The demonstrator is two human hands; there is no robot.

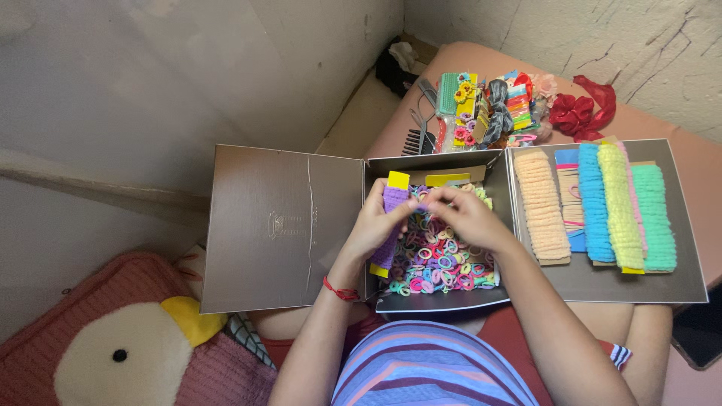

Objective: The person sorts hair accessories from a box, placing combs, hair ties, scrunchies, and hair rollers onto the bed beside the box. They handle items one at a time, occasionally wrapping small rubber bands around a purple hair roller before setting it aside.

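Note:
My left hand [374, 224] holds a yellow card wrapped with purple hair bands [392, 218] upright over an open grey box [444, 299] on my lap. My right hand [466, 216] pinches a small purple band at the card's top edge. The box is full of several loose small hair bands [440, 259] in pink, blue, green and yellow. Two more yellow cards [447, 179] lie at the box's far side.
The box's flap [278, 225] lies open on the left. On the lid at the right [602, 282] lie cards of peach, blue, yellow-green and teal bands [602, 207]. Behind are hair accessories [489, 109], combs [421, 135], a red bow [579, 113]. A plush cushion [128, 346] sits lower left.

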